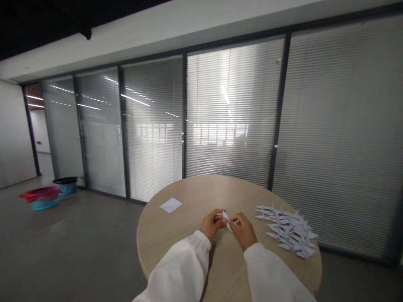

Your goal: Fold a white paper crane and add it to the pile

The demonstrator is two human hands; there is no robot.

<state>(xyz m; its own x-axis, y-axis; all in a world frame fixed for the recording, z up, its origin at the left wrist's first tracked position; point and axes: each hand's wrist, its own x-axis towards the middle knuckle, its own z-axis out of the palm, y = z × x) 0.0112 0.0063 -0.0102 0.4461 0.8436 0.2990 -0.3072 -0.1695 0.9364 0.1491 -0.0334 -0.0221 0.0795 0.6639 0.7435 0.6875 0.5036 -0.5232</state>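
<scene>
A small folded white paper [226,219] is held between my two hands above the middle of a round wooden table [217,187]. My left hand [214,223] pinches it from the left, fingers curled round its edge. On the other side, my right hand [243,228] grips its right edge with thumb and fingers closed. Several folded white paper pieces with pointed ends [288,230] lie in close rows on the right side of the table. A flat white paper sheet [171,205] rests at the table's left.
Glass partitions with blinds [233,109] stand behind the table. On the floor at the far left are a blue basket with a red liner [44,199] and a blue basket with a black liner [66,186]. An open doorway is beyond them.
</scene>
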